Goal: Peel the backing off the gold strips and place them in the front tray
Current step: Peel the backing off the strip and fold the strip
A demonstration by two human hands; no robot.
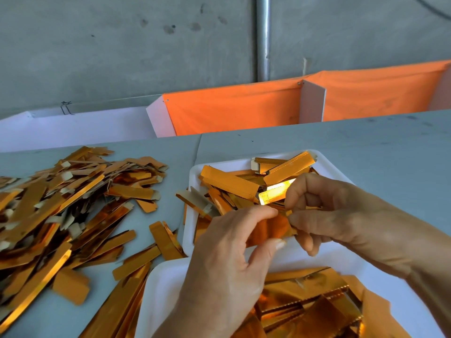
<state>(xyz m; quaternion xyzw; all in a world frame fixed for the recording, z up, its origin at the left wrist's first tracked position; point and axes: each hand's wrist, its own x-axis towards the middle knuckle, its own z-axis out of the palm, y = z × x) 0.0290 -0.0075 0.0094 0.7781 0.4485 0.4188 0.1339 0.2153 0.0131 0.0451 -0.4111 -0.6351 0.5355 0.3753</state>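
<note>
Nearest, left hand and right hand are pinching one shiny gold foil strip, apparently peeling backing, above white plastic front tray.

Left hand, right hand pinch gold strip above white tray.

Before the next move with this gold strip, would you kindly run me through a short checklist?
1. Left hand pinches the shiny gold foil strip: ok.
2. Right hand pinches its other end: ok.
3. Backing fully peeled off: cannot tell, fingers hide it.
4. White plastic front tray directly beyond the hands: ok.
5. Room left in that tray: ok, white rim and corners show.
6. Loose pile of gold strips on the grey table at left: ok.
</note>
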